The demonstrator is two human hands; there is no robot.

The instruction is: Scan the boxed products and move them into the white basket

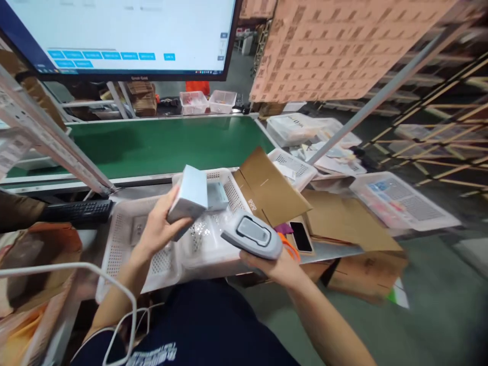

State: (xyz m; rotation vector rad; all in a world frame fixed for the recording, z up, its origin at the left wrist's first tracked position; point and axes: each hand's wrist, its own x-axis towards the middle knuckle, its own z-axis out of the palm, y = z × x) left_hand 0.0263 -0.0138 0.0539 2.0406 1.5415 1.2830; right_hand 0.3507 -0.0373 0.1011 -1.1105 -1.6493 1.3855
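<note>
My left hand (158, 229) grips a small light-blue box (193, 189), tilted above the white baskets. In my right hand (272, 264) is a grey and white barcode scanner (253, 235), its head pointing left toward the box. Beneath the two hands stand a left white basket (113, 249) and a right white basket (238, 190). Inside the right one lie another pale box (217, 195) and some clear plastic packaging (202, 234). How the fingers sit under the scanner is partly hidden.
A monitor (133, 78) hangs above a green conveyor belt (171, 142). On the left are a black keyboard (78, 212) and a white cable (76, 266). To the right are a cardboard flap (270, 188), a phone (301, 237), orange scissors handles (288, 247), an open carton (366, 274) and a metal post (385, 94).
</note>
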